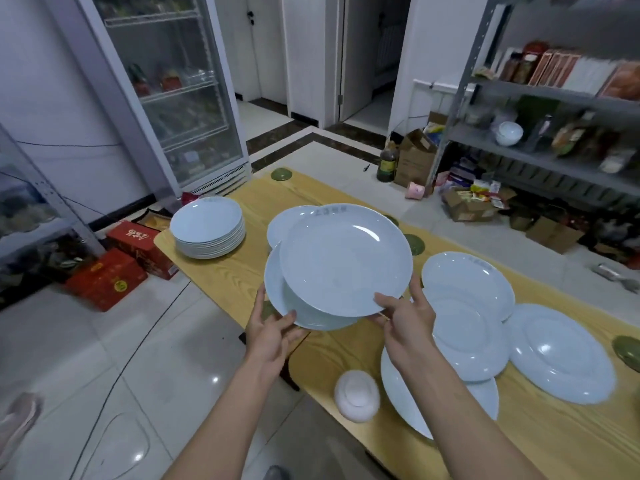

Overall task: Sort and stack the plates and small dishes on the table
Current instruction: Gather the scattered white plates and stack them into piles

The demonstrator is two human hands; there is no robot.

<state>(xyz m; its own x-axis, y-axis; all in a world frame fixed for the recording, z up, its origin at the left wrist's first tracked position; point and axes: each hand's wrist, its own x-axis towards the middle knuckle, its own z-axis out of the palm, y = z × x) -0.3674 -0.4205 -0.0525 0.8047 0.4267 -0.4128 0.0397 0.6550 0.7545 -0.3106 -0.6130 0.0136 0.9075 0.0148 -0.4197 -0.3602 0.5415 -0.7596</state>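
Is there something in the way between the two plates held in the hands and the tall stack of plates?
Nothing visible. Only bare table lies between the held plates and the tall stack; a loose plate lies just behind them.

Glossy white ceramic plates (pixel 346 258) catch the light, smooth all over; beneath them a matt yellow wood-grain table (pixel 221 282); shiny tiled floor (pixel 121 358) alongside.

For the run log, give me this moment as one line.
left hand: holds lower plate | right hand: pinches top plate | plate stack: on table, far corner
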